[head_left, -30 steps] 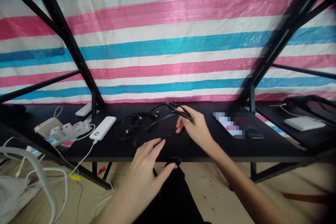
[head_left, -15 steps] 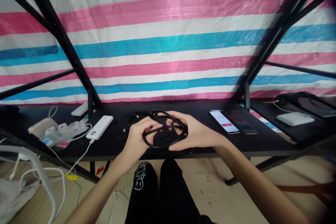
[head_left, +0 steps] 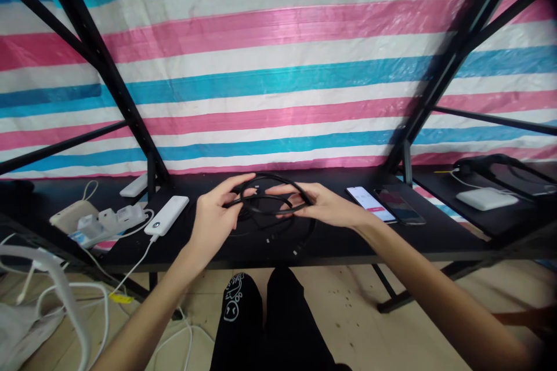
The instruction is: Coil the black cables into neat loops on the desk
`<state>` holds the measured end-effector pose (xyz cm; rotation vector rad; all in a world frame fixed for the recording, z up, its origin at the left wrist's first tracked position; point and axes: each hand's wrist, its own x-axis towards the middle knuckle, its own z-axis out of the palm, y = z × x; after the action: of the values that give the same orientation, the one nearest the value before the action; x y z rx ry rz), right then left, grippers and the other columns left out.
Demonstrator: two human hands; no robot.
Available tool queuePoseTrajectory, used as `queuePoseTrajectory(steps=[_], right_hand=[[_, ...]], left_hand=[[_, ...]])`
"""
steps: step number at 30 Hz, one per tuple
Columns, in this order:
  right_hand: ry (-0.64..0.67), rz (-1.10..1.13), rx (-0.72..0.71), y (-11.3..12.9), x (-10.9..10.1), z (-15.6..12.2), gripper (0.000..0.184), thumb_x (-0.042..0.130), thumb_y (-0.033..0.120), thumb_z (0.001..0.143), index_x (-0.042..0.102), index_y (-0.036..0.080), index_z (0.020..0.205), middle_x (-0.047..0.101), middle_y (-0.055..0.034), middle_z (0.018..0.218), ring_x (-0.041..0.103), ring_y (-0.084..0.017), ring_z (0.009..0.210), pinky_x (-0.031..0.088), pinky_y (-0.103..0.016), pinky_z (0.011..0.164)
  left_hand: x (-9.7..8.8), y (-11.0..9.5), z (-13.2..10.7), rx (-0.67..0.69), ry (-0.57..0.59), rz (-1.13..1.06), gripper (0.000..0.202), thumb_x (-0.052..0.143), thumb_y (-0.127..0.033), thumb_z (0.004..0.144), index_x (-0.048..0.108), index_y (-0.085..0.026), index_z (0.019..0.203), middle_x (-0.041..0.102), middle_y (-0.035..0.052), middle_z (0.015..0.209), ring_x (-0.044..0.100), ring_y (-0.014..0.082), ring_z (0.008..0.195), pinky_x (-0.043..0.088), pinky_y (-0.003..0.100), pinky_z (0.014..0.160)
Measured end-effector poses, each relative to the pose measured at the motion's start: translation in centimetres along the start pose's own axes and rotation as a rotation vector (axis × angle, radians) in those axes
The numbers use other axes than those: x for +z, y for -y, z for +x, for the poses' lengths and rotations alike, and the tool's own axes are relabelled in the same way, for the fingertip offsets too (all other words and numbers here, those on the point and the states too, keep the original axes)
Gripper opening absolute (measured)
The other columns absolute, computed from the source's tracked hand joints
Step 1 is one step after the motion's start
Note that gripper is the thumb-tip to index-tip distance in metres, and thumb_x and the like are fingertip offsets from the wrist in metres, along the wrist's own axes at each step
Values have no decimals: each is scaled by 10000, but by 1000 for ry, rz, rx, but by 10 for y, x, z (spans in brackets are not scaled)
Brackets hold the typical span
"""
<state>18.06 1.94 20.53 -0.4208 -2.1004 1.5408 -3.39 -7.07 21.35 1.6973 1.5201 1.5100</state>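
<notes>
My left hand (head_left: 215,214) and my right hand (head_left: 319,206) both grip a coiled black cable (head_left: 272,194), held a little above the black table (head_left: 348,237). The left hand pinches the coil's left side, the right hand holds its right side with fingers curled round the loops. Loose ends of the cable hang down to the table under the coil. More black cable lies on the table behind my hands, mostly hidden by them.
A white power bank (head_left: 166,215) with a white lead lies to the left, beside a white charger block (head_left: 107,219). Two phones (head_left: 385,204) lie to the right. Black frame posts stand at both sides. A striped tarpaulin hangs behind. My legs are under the table.
The left hand came up from the table edge and took the coil's left side. Both hands have since lifted the coil slightly and spread it wider.
</notes>
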Motion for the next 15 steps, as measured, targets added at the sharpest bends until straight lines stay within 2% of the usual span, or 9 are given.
queuePoseTrajectory(steps=[2,4,6,7,9,11,12,15], right_hand=[[-135,0,-13,-7,-16,-2,309,652,309,794,643,204,1084,541,-84,1297,653,-175,960,525,-359,880],[-330,34,6,-13,-33,-6,298,628,378,814,642,189,1044,535,-100,1302,663,-159,904,555,-333,822],[-526,114,43,-14,-48,-11,334,620,428,814,623,188,1046,556,-104,1266,662,-134,826,577,-313,762],[-610,158,53,-13,-54,-13,341,635,443,799,621,188,1025,569,-96,1238,655,-124,797,584,-307,745],[-741,221,44,-10,-64,-18,345,696,449,741,615,192,956,595,-65,1162,637,-105,750,593,-287,715],[-807,227,26,-7,-71,-21,364,789,400,637,595,189,862,614,-22,1046,606,-74,660,588,-239,651],[-821,226,22,-6,-74,-23,386,827,360,583,578,188,821,614,1,989,579,-53,604,576,-212,604],[-801,276,17,-10,-85,-29,432,868,263,494,540,185,764,597,43,878,508,-15,504,519,-162,494]], left_hand=[[-10,2,0,-28,-43,-55,413,661,-247,756,637,-249,1168,557,-60,482,355,49,320,311,175,346],[-20,8,0,-68,-81,-103,433,679,-245,742,630,-225,1172,452,-85,385,342,54,295,282,171,322],[-30,18,-1,-128,-107,-185,371,658,-285,771,637,-207,1133,369,-101,341,294,49,267,245,163,298],[-34,24,-1,-158,-116,-241,326,634,-315,796,641,-199,1101,343,-107,331,280,46,261,261,159,304],[-42,37,0,-201,-135,-379,263,590,-350,842,642,-178,1034,317,-112,322,303,47,269,375,164,376],[-50,49,2,-227,-151,-554,207,566,-325,872,637,-163,978,313,-114,313,354,52,296,473,192,501],[-55,54,3,-246,-168,-655,173,545,-304,890,632,-165,942,312,-113,306,358,51,300,479,189,522],[-72,65,7,-336,-225,-980,271,399,-272,963,584,-170,793,320,-100,303,287,36,271,375,127,405]])
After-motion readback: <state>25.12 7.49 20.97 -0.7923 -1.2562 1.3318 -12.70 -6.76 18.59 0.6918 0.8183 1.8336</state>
